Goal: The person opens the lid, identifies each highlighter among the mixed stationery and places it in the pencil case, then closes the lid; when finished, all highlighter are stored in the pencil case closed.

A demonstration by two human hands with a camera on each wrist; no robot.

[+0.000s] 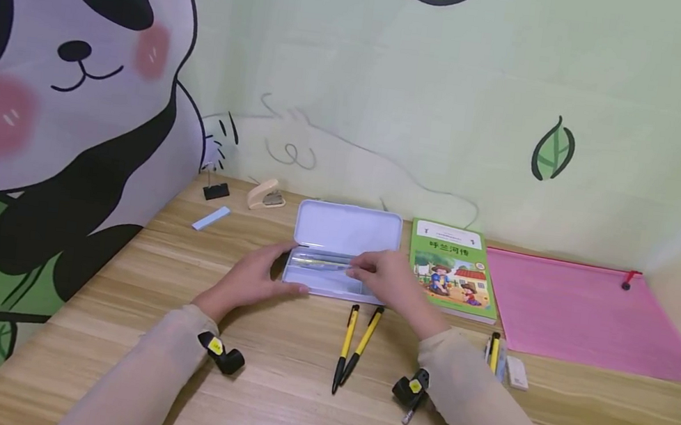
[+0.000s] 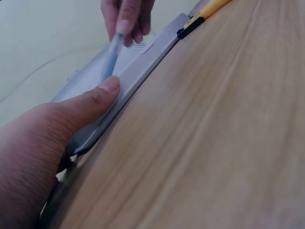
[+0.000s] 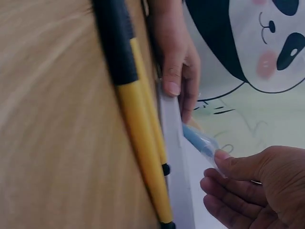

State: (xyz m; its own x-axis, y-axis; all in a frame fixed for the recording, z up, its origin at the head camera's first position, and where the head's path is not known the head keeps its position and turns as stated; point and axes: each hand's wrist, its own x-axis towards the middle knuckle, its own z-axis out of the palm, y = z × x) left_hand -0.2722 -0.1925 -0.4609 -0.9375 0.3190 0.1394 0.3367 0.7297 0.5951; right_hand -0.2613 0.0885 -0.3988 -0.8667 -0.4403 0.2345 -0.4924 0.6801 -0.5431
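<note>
Both hands worked at the open pencil case [image 1: 341, 258] on the counter [image 1: 268, 401]. The left hand [image 1: 254, 278] gripped the case's near left corner, thumb pressed along the front edge and the other fingers curled round the end wall. The right hand [image 1: 386, 279] pinched a clear blue pen [image 2: 109, 64] between thumb and fingertips, holding it slanted over the tray of the case, its lower end reaching down toward the left hand's thumb. Behind both hands the white lid stood tilted back toward the wall.

Just in front of the right hand, two yellow-and-black pens [image 1: 353, 346] lay side by side on the counter, their tops touching the case's front edge. To the right of that hand sat a green picture book [image 1: 450, 267], and beyond it a pink zip folder [image 1: 581, 310]. Further to the right of the right forearm lay another yellow pen [image 1: 494, 349] beside a white eraser [image 1: 516, 373]. Past the left hand, toward the corner, lay a pale blue strip [image 1: 211, 218], a black binder clip [image 1: 215, 190] and a beige stapler [image 1: 265, 194].
</note>
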